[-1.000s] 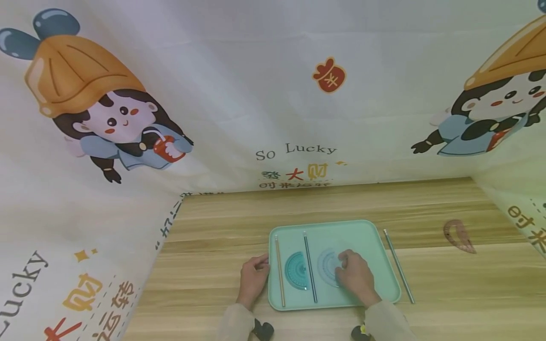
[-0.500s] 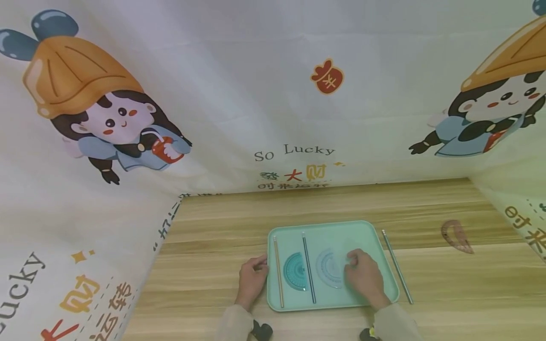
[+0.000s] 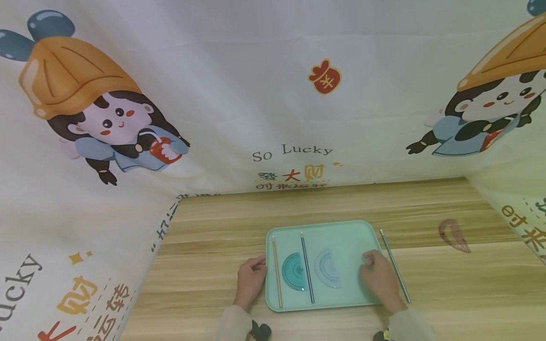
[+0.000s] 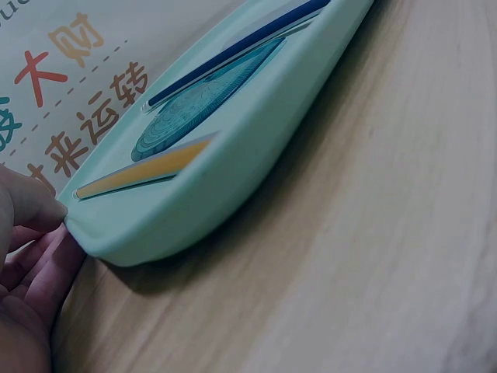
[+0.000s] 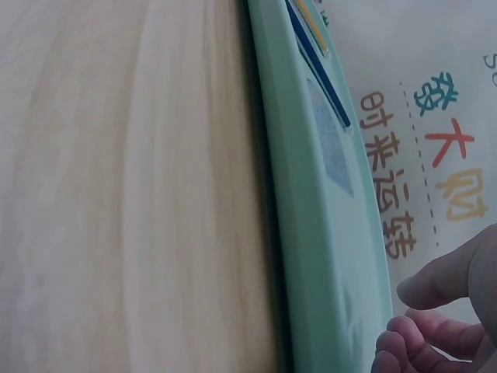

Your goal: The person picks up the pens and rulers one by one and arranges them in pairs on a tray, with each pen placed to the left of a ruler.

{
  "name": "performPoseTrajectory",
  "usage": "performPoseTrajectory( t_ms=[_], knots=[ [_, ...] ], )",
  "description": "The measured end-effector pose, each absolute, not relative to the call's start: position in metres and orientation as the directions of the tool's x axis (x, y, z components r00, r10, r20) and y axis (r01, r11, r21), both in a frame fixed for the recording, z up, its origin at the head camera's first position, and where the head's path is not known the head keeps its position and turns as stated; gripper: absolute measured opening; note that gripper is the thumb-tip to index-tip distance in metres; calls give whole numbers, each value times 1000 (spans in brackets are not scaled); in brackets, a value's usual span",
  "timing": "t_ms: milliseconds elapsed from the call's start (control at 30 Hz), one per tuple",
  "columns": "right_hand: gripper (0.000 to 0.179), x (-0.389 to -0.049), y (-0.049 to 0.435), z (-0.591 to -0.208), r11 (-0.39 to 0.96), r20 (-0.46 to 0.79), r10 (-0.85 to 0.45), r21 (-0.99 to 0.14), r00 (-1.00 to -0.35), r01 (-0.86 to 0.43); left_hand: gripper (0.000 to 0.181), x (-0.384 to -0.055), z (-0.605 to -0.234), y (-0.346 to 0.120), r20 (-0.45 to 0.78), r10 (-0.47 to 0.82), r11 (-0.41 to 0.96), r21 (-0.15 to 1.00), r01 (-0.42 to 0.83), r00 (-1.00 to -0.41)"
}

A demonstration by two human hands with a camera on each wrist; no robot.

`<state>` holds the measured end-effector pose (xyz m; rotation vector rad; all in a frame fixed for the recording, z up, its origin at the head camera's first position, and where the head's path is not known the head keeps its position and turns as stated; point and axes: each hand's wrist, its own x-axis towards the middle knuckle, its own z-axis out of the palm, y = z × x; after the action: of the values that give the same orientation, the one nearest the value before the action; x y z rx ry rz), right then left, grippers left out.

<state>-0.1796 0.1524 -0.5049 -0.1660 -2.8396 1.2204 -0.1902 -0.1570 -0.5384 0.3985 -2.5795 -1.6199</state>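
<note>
My left hand [image 3: 250, 280] grips the left rim of a mint-green tray [image 3: 354, 232], thumb on the edge and fingers against its outer side, as the left wrist view shows. Within the tray, from left to right, lie a yellow pencil [image 3: 277, 272], a teal protractor [image 3: 294, 271], a dark blue pencil [image 3: 307, 267] and a clear protractor [image 3: 326, 268]. Over the tray's right part hovers my right hand [image 3: 380, 279], its fingers loosely bent. Thumb and fingertips stand apart in the right wrist view, with nothing between them.
Just right of the tray, a dark green pencil [image 3: 395, 265] lies on the wooden table [image 3: 213, 237]. Farther right is a pinkish protractor [image 3: 454, 235]. Printed white cloth [image 3: 230, 94] closes off the back and both sides.
My right hand has moved right, away from the clear protractor, which now lies uncovered in the tray. The left hand stays at the tray's left rim.
</note>
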Motion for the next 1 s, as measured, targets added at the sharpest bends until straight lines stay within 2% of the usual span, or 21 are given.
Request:
performPoseTrajectory(
  t_ms=[400,1000],
  knots=[
    [35,-175,179,-502,673,60,164,-737,-985,68,33,-191,-540,-158,-81,-249,405,896,-180,-965],
    [38,-172,205,-499,704,-98,213,-675,-972,222,33,-191,-541,-158,-79,-238,399,901,-171,-968]
  ],
)
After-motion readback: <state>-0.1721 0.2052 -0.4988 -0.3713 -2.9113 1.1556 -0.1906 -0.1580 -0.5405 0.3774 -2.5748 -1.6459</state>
